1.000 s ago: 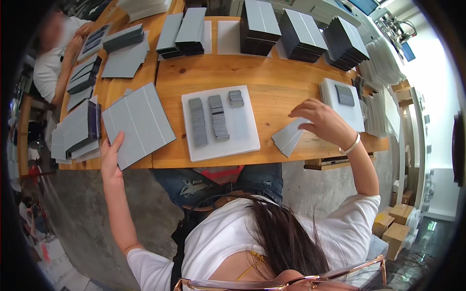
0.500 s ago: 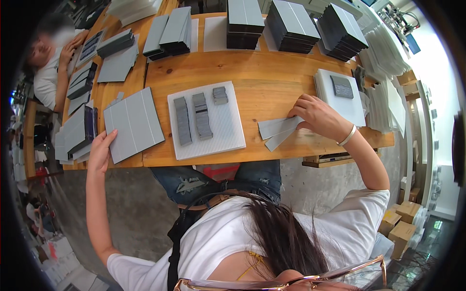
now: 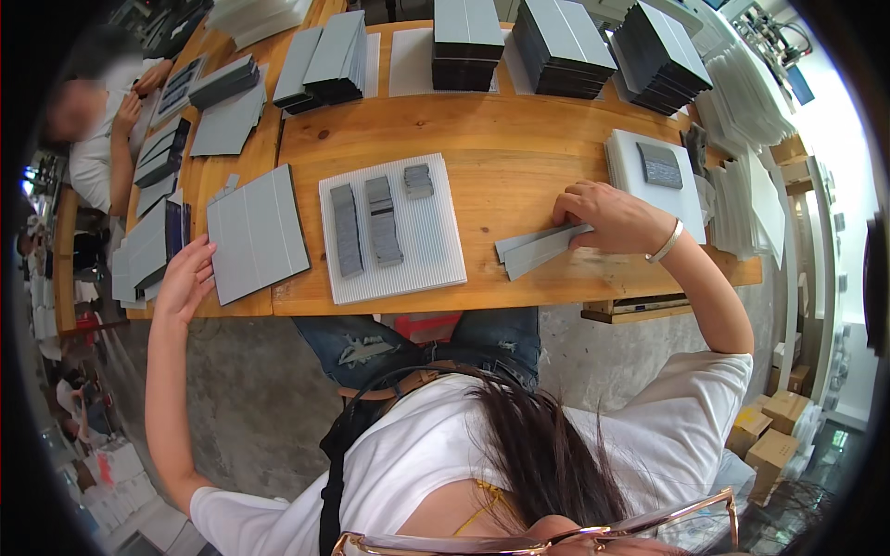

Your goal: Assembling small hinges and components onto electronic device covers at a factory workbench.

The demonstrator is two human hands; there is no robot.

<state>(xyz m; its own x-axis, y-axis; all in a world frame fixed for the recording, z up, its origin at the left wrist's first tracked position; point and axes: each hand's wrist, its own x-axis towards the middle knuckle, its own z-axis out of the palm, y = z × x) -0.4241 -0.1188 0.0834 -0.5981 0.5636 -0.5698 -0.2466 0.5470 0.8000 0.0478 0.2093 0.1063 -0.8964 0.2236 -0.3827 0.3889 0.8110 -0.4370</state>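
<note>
My left hand (image 3: pixel 187 276) is open beside the left edge of a square grey panel (image 3: pixel 260 236) with thin pale lines across it. Its fingers are stretched out at that edge; whether they still touch it I cannot tell. On the right, my right hand (image 3: pixel 616 221) has its fingers closed over the right ends of two narrow grey strips (image 3: pixel 542 252), which overlap on the table. Between my hands, a white ribbed board (image 3: pixel 422 250) bears three rows of small grey pieces (image 3: pixel 383 222).
Tall stacks of grey panels (image 3: pixel 561 37) line the far side of the wooden table (image 3: pixel 519 139). A white stack of sheets (image 3: pixel 691 208) with a block of grey pieces (image 3: pixel 659 165) is at the right. More panels (image 3: pixel 222 120) lie left, near another person's arm (image 3: pixel 120 167).
My left hand has drawn back left from the panel, its thumb now off the surface. The strips under my right hand have swung closer together and overlap more.
</note>
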